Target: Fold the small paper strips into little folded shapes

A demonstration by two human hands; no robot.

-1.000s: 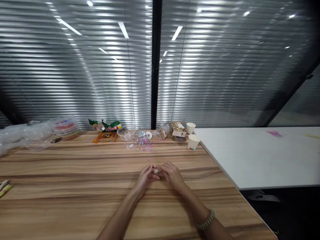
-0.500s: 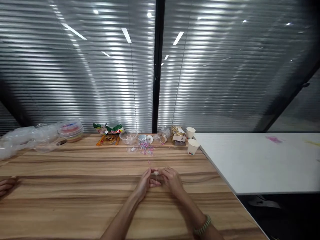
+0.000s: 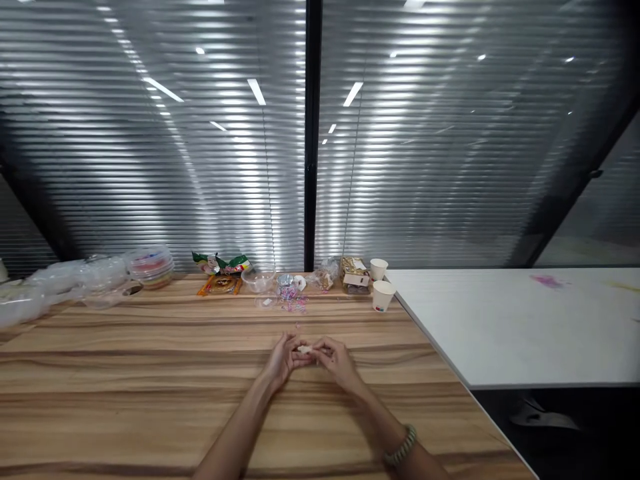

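Observation:
A small off-white piece (image 3: pixel 304 349), too small to identify, sits between my two hands above the wooden table. My left hand (image 3: pixel 284 361) is turned palm inward, its curved fingers around the piece's left side. My right hand (image 3: pixel 336 360) pinches at the right end of the piece with thumb and forefinger; a bracelet is on that wrist. Beyond the hands, a scatter of small pink and purple beads (image 3: pixel 294 305) lies by an open round tin (image 3: pixel 286 281).
Along the back stand stacked lidded tubs (image 3: pixel 149 267), clear plastic packaging (image 3: pixel 95 275), snack packets (image 3: pixel 220 285), a clear bowl (image 3: pixel 259 280), a gold box (image 3: pixel 355 272) and two paper cups (image 3: pixel 383 296). A white table (image 3: pixel 500 327) adjoins on the right.
Both hands have shifted slightly left, and the white piece now lies lower between the fingers. The thin strands below it no longer show. Another person's hand at the left edge has left view.

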